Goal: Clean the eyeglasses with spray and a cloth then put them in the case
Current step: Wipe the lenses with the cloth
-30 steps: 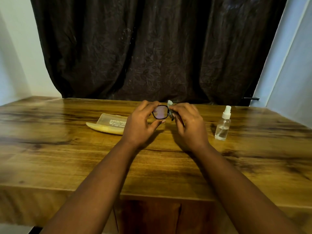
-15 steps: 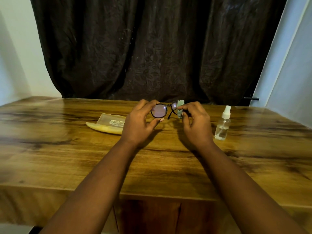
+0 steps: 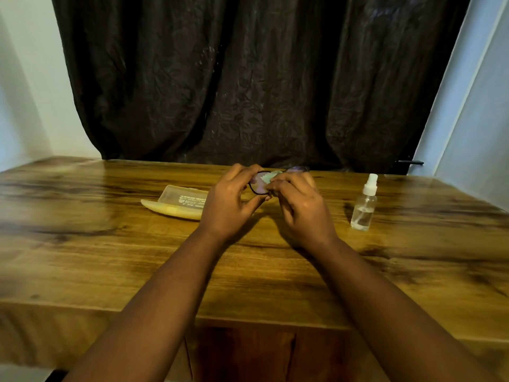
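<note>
The single head-worn camera is looking forward and down over the wooden table, facing the dark curtain. It is sitting close, both forearms reaching in from below

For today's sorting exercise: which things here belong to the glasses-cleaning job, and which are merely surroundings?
Job:
eyeglasses, held by left hand
cleaning cloth, in right hand
spray bottle
open translucent case

Surroundings:
wooden table
dark curtain
</note>
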